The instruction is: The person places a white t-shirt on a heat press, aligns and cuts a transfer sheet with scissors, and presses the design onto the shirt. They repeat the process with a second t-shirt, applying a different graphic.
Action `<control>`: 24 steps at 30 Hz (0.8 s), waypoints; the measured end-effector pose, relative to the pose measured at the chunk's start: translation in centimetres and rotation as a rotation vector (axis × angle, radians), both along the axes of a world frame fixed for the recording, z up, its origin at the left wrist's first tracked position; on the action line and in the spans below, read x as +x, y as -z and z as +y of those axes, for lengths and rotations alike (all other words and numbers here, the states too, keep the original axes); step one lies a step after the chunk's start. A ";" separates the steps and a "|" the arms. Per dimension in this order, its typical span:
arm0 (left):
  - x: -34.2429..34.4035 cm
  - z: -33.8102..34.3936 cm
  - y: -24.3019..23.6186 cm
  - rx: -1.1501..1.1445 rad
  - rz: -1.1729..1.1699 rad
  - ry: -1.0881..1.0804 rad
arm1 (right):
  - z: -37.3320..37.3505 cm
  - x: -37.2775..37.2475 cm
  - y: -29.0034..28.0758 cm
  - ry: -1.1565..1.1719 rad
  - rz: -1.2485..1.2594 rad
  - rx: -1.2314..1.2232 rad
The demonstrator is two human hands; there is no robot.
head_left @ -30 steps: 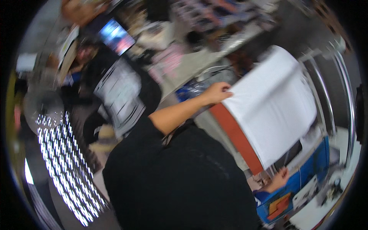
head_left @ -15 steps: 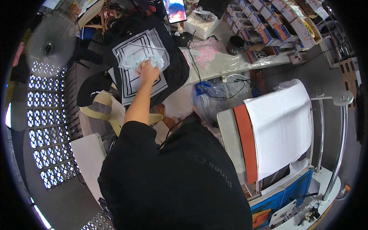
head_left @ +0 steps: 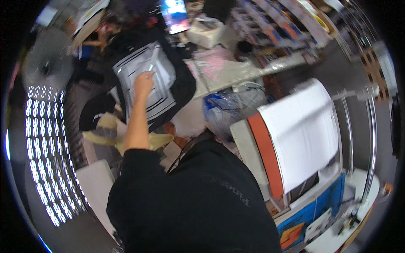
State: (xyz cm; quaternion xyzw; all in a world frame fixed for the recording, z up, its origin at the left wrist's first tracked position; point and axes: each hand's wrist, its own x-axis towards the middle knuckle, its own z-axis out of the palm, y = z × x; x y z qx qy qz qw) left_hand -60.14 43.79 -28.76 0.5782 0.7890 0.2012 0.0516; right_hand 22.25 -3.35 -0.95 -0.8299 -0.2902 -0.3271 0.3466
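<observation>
My left hand [head_left: 144, 83] reaches out at the upper left with its fingers closed in a pinch. A thin translucent sheet [head_left: 165, 72] is at the fingertips, with a pale edge standing up above them; blur hides the exact grip. Beneath it lies a larger white sheet [head_left: 162, 110] printed with black nested frame lines. Both rest on a black cloth or garment [head_left: 184, 78] spread at the near end of the table. My right hand is out of sight.
A fan [head_left: 46, 65] stands at the far left, near a black cap [head_left: 95, 110] and a yellowish chair [head_left: 156, 141]. To the right is a press [head_left: 371, 143] with white cloth [head_left: 299, 135] draped over its board. A lit screen [head_left: 175, 17] and cardboard boxes [head_left: 270, 25] are at the back.
The view has shifted and blurred. My left hand has moved toward the left of the printed sheet, and the translucent sheet now looks folded or lifted at one edge; its pale lettering no longer shows clearly.
</observation>
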 end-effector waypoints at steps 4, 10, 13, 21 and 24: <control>13.5 -1.5 -10.8 0.031 -0.278 0.317 | -4.9 2.2 -4.3 -0.019 0.063 0.079; 39.9 -0.6 -9.9 0.347 -0.238 0.856 | -2.7 -4.3 -3.6 -0.321 0.331 0.253; 50.5 -3.7 -9.1 -0.184 -0.355 1.039 | 3.7 -8.7 5.5 -0.528 0.615 0.187; 56.7 -5.2 -0.3 0.022 0.270 1.587 | 9.0 -25.3 20.5 -0.354 1.639 0.249; 58.1 -5.4 -2.0 0.025 0.283 1.740 | 9.3 -26.5 22.1 -0.425 1.901 0.459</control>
